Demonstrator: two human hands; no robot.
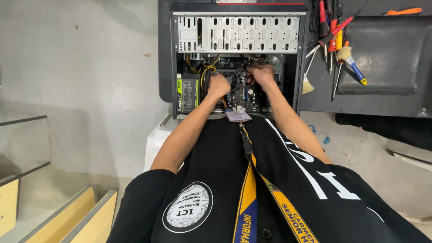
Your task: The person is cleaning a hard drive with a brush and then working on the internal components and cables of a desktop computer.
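Note:
An open desktop computer case [236, 33] lies in front of me, its motherboard [240, 94] and cables exposed. My left hand [219, 85] reaches into the case beside the black power supply [188, 93], its fingers curled near the yellow and black cables [204, 69]. My right hand [262, 74] is deeper in, closed around a bundle of wires near the upper right of the board. What exactly each hand grips is partly hidden. A yellow lanyard [252, 171] with a badge [238, 116] hangs from my chest over my black shirt.
A dark workbench [387, 96] to the right carries screwdrivers [330, 31], brushes [353, 63] and a black mat [387, 54]. A white stool edge [155, 139] shows under the case. Glass shelves and yellow wooden boards [67, 220] stand at lower left.

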